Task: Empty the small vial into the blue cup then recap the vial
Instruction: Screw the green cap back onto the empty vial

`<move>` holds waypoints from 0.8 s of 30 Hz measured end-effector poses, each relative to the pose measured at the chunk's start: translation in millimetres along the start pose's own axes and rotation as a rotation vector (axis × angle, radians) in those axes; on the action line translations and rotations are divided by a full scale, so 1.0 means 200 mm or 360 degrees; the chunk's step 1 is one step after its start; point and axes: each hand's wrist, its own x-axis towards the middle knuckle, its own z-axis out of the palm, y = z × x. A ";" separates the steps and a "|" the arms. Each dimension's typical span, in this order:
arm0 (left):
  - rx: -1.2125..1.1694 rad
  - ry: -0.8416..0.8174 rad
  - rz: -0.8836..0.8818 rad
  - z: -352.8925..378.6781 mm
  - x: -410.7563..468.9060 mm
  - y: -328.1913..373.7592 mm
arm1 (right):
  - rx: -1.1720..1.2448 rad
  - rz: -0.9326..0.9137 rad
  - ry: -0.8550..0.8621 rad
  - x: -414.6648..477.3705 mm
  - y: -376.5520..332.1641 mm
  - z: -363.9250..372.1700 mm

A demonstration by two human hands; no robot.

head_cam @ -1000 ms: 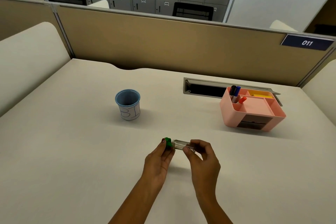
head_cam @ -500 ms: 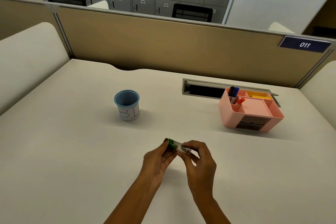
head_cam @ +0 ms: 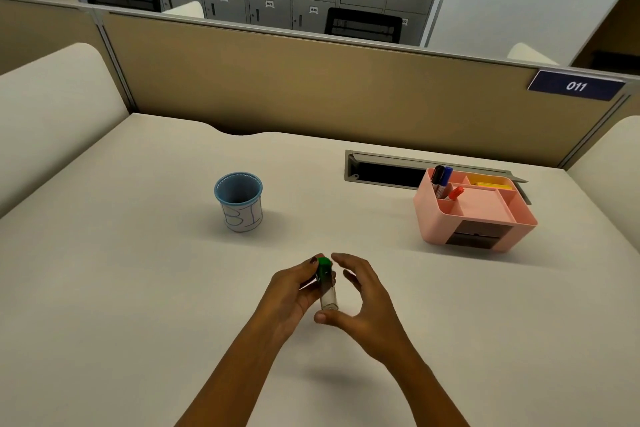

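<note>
Desk layout: cup left, organizer right, hands and vial near the front edge.

On the desk (head_cam: 138,288), the cup (head_cam: 239,201) stands left of centre, well apart from the organizer (head_cam: 474,215) at the right, which sits just before the cable slot (head_cam: 384,172). Markers (head_cam: 441,180) stand in the organizer's rear left compartment. Nearer the viewer, the left hand (head_cam: 294,288) holds the vial (head_cam: 326,284) upright, cap (head_cam: 324,262) on top, with the right hand (head_cam: 363,302) just right of it. The partition (head_cam: 311,87) rises behind the desk.

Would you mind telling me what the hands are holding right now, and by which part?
The left hand holds the small clear vial by its upper body, just below the green cap. The right hand is open around it, thumb near its base.
</note>
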 end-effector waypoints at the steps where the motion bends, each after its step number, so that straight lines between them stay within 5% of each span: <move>1: -0.0008 -0.0034 -0.0020 0.00 0.00 0.00 | -0.0018 0.0045 -0.0056 0.01 0.00 0.00; 15: -0.0031 -0.0175 -0.0148 0.01 -0.01 0.01 | -0.0085 -0.0173 0.0078 0.04 0.01 0.02; 24: -0.0075 -0.0035 -0.0023 0.00 0.02 -0.02 | -0.0020 0.0020 0.0004 0.02 0.01 0.03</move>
